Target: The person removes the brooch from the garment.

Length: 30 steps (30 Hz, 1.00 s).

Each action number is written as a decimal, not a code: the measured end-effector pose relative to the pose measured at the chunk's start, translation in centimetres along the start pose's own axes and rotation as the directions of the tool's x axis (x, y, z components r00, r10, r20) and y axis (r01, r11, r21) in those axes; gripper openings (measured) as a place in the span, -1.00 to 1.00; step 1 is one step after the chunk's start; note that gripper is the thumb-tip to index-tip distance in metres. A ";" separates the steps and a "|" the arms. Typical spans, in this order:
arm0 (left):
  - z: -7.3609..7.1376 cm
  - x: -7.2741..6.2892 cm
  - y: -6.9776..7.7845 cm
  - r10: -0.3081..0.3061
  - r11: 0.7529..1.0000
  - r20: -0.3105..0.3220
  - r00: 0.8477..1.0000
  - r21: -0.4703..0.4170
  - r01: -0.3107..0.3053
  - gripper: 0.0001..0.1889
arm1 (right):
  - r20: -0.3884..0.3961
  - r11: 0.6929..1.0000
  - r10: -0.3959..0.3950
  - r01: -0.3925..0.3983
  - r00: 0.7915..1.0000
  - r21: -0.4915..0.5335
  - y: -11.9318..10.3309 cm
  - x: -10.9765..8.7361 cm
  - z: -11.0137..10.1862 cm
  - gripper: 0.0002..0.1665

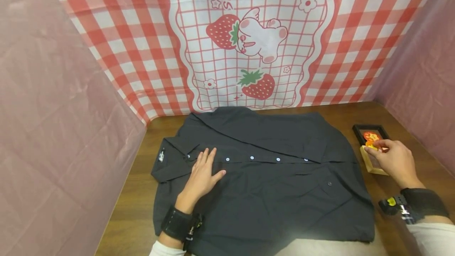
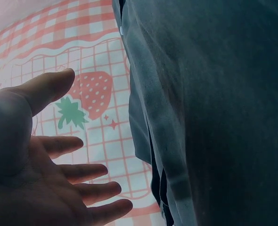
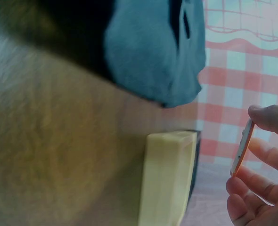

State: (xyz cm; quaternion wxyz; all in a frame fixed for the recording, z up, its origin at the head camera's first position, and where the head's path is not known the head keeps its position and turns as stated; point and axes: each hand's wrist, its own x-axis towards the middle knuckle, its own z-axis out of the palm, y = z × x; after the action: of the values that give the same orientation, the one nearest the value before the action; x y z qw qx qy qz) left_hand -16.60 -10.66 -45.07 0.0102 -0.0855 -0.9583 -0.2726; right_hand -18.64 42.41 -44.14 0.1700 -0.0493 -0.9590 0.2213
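A dark button-front shirt (image 1: 263,200) lies spread on the wooden table, its collar (image 1: 174,161) toward the left. My left hand (image 1: 200,177) is over the upper placket, near the white buttons, fingers straight and spread, holding nothing. In the left wrist view, those spread fingers appear beside the dark cloth. On the right, my right hand (image 1: 396,161) pinches a small flat orange piece (image 3: 242,147) by its edges, above the light wooden box (image 1: 367,161). Its pale back has small bumps; what exactly it is, I cannot tell. Another red-orange piece (image 1: 371,135) lies in the black box (image 1: 360,133).
The two small boxes adjoin on the table (image 1: 131,196) to the right of the shirt. A red-and-white checked strawberry cloth (image 1: 142,42) hangs behind. Pink fabric (image 1: 71,129) bounds the left and right sides.
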 end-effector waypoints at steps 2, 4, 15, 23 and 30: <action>0.0 0.0 0.0 -0.001 1.000 -0.003 1.000 -0.002 0.001 -0.20 | -0.017 1.000 -0.005 0.005 1.000 -0.001 0.3 -0.1 0.2 -0.46; 0.1 0.0 -0.1 0.001 1.000 -0.008 1.000 -0.002 -0.001 -0.20 | -0.021 1.000 -0.009 0.009 1.000 -0.006 0.6 -0.2 0.4 -0.48; 0.2 -0.1 -0.1 0.002 1.000 0.019 1.000 0.007 -0.002 -0.23 | 0.051 0.999 0.012 -0.009 0.999 -0.048 2.0 -0.2 0.9 -0.48; 0.4 -0.1 -0.3 0.002 1.000 0.026 1.000 0.004 -0.002 -0.26 | 0.094 0.996 -0.032 0.040 0.995 -0.084 2.7 0.2 1.2 -0.51; 0.3 -0.2 -0.4 -0.001 1.000 0.032 0.999 -0.001 0.001 -0.26 | 0.090 0.996 -0.027 0.035 0.996 -0.084 2.9 0.3 1.6 -0.55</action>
State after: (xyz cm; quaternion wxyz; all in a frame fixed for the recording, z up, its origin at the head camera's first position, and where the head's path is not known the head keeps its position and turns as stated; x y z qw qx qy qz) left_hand -16.51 -10.84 -45.56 -0.0054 -0.0892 -0.9582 -0.2718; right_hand -19.43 44.41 -46.70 0.1283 -0.0317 -0.9749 0.1792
